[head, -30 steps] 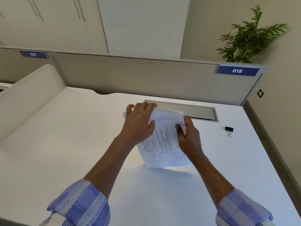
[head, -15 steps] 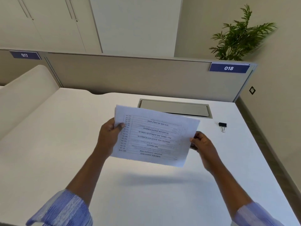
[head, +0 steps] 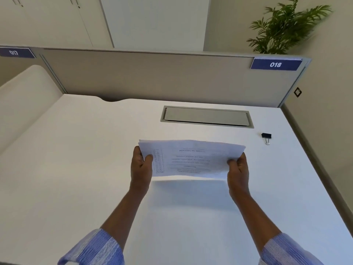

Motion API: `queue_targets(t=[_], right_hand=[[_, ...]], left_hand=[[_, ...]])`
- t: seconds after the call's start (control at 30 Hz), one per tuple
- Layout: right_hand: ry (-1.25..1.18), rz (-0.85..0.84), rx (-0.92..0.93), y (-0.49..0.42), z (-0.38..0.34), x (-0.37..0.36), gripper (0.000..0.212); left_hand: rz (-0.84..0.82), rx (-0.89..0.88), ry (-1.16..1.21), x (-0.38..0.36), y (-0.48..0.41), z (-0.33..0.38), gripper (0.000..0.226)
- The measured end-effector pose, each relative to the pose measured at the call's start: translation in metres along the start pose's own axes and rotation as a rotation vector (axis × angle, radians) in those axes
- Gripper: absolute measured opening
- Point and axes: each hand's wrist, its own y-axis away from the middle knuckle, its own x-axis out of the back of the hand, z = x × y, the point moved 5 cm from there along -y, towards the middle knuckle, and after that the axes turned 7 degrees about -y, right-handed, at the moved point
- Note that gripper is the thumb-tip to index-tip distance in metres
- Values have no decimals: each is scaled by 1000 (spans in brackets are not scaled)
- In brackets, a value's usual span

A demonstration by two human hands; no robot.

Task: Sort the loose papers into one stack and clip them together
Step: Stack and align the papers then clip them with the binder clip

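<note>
A stack of printed white papers (head: 191, 159) is held sideways above the white desk (head: 76, 169), its long lower edge close to the desk top. My left hand (head: 141, 167) grips the stack's left short edge, thumb on the printed face. My right hand (head: 237, 169) grips the right short edge the same way. A small black binder clip (head: 266, 136) with silver handles lies on the desk to the far right, well apart from both hands.
A grey cable hatch (head: 207, 117) is set flush into the desk behind the papers. A beige partition (head: 152, 77) with blue labels 017 and 018 closes off the back. A potted plant (head: 284, 25) stands beyond it. The desk's right edge drops to the floor.
The papers were turned from upright on a short edge to sideways, lifted, then lowered toward the desk. Both hands shifted to the stack's two short ends.
</note>
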Motion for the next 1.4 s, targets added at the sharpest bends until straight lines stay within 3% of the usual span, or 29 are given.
queue_targets(t=[0.13,0.37,1.03,1.23,1.4], right_hand=[[-3,55,-40,3,22,-4,9],[-1,55,5,-2,16,-8,36],[9,116,-73,-1,57,-6,34],[-8,93,-127,9,57,3,32],[10,126,-205,13,49,33,24]], left_hand=[[-6,43,-20,-8,6,-25,32],[21,25,30,-6,-7,-29,36],[-2,154,87,-26,2,-84,39],[-37,94,-39,-21,-9,-72,19],[-295,-122,-386,-14,-45,-27,11]])
